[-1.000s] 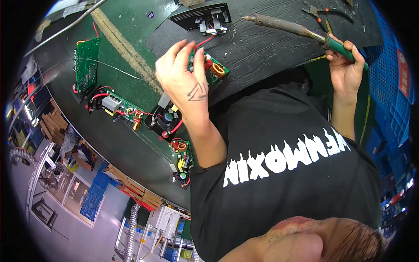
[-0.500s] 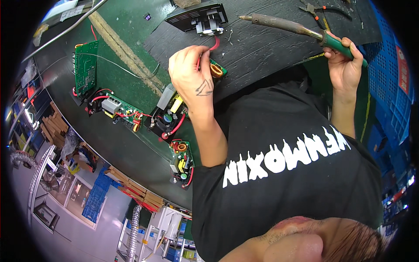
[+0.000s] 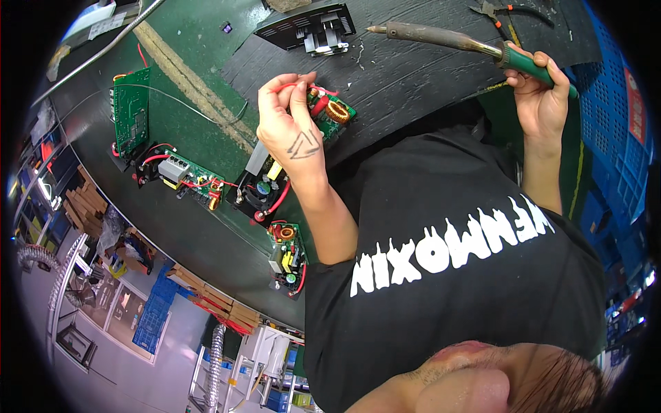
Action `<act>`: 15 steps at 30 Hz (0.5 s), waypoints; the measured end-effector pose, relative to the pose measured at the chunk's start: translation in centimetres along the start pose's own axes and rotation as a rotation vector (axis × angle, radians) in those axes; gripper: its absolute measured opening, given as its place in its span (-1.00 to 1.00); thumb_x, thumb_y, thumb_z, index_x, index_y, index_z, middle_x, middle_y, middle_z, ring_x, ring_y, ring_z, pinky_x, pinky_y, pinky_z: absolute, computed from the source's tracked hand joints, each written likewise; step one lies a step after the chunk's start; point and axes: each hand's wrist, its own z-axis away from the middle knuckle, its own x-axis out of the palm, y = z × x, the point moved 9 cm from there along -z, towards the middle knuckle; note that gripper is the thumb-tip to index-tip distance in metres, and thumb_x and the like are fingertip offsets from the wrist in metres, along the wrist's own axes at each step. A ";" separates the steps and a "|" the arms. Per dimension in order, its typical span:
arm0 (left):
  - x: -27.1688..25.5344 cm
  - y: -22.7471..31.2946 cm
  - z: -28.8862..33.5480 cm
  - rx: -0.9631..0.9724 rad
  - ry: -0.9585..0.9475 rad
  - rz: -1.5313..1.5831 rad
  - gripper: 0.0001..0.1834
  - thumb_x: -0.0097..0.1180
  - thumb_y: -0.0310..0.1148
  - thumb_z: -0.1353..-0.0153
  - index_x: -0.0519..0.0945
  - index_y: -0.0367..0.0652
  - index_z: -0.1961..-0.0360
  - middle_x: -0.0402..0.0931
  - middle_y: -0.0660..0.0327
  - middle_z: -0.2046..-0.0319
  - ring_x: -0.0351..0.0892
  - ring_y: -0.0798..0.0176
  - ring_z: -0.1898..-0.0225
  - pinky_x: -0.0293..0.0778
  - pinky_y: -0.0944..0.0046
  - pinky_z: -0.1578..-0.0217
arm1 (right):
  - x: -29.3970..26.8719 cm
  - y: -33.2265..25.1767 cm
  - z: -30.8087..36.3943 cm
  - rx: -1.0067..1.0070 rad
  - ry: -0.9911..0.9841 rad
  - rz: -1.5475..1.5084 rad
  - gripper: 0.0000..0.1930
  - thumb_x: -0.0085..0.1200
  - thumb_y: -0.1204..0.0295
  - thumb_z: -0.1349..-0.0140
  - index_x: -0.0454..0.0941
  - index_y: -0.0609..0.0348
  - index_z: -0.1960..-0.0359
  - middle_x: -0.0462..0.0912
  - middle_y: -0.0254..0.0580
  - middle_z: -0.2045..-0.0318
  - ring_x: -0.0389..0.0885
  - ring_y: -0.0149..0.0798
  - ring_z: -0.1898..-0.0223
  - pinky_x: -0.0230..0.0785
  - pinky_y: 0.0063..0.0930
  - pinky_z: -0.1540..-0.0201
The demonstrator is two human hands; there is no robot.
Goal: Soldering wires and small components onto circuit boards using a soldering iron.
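Note:
A red wire [image 3: 326, 91] is pinched between the thumb and fingers of my left hand [image 3: 290, 127]. Its free end points right, above a green circuit board [image 3: 340, 122] with a copper-wound ring coil [image 3: 337, 111]; my hand covers part of that board. My right hand [image 3: 540, 103] is closed round the green handle of a soldering iron [image 3: 441, 36], held up with its tip toward the left. Beyond my left hand a black slotted panel [image 3: 303, 29] stands on the black mat, white-and-metal socket parts [image 3: 327, 45] on its near side. The iron's tip is apart from the panel.
More circuit boards lie left on the green bench: an upright one [image 3: 131, 110], one with a grey block [image 3: 189, 175] and a small one [image 3: 286, 251]. Pliers [image 3: 506, 15] rest at the far right, near a blue crate [image 3: 609, 124]. A metal hose [image 3: 103, 51] crosses the far left.
My left hand has drawn back slightly to the left, and the red wire's end has come away from near the socket parts. The soldering iron has shifted a little left.

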 end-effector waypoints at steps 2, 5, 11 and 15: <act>0.0 0.0 -0.2 0.048 0.018 -0.010 -0.92 0.02 -0.53 -0.17 0.53 -0.32 0.34 0.61 0.11 0.41 0.59 0.37 0.48 0.46 0.46 0.42 | -0.1 -0.1 0.0 -0.002 -0.002 0.003 -0.80 -0.14 0.28 -0.20 0.43 0.13 0.40 0.47 0.20 0.05 0.49 -0.18 0.35 0.38 -0.45 0.24; 0.3 0.1 -0.1 0.053 -0.009 0.015 -0.97 0.12 -0.55 -0.06 0.59 -0.23 0.44 0.54 0.26 0.61 0.57 0.37 0.49 0.43 0.43 0.37 | -0.2 -0.2 -0.1 0.001 0.008 0.009 -0.79 -0.14 0.28 -0.20 0.44 0.13 0.39 0.47 0.21 0.05 0.49 -0.19 0.35 0.38 -0.46 0.24; 3.4 3.3 1.7 0.291 -0.082 -0.322 -0.91 0.17 -0.45 0.01 0.63 -0.16 0.42 0.46 0.22 0.60 0.42 0.19 0.47 0.34 0.27 0.35 | -0.4 -0.3 -0.1 0.004 0.028 0.012 -0.80 -0.14 0.28 -0.20 0.45 0.12 0.39 0.47 0.22 0.05 0.49 -0.18 0.36 0.38 -0.45 0.23; 3.9 3.6 2.2 0.310 0.001 -0.333 -0.88 0.16 -0.49 0.03 0.63 -0.16 0.39 0.45 0.22 0.55 0.40 0.20 0.46 0.35 0.26 0.37 | -0.6 -0.2 -0.2 0.012 0.014 0.012 -0.81 -0.14 0.29 -0.20 0.42 0.12 0.42 0.47 0.22 0.05 0.50 -0.18 0.35 0.39 -0.45 0.24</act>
